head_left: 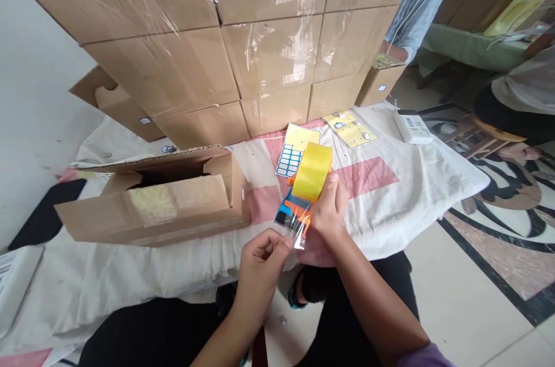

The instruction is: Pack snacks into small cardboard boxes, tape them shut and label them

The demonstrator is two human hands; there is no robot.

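Observation:
My right hand (332, 205) is wrapped round a tape dispenser (299, 205) with an orange and blue frame and a big yellow roll of tape. From its cutting end a strip of clear tape (299, 238) hangs free, and my left hand (265, 254) pinches the end of it between thumb and fingers. To the left lies an open cardboard box (191, 199), its flaps up and its inside dark, with a patch of tape on the front flap. A sheet of blue-edged labels (288, 160) lies just behind the dispenser.
Stacked cardboard boxes (277, 55) wrapped in clear tape stand along the back. A yellow sticker sheet (351, 129) and a white box (413, 127) lie on the cloth-covered table (373, 228). Behind the stack, another person's arm (399, 52) reaches to a small carton (380, 82).

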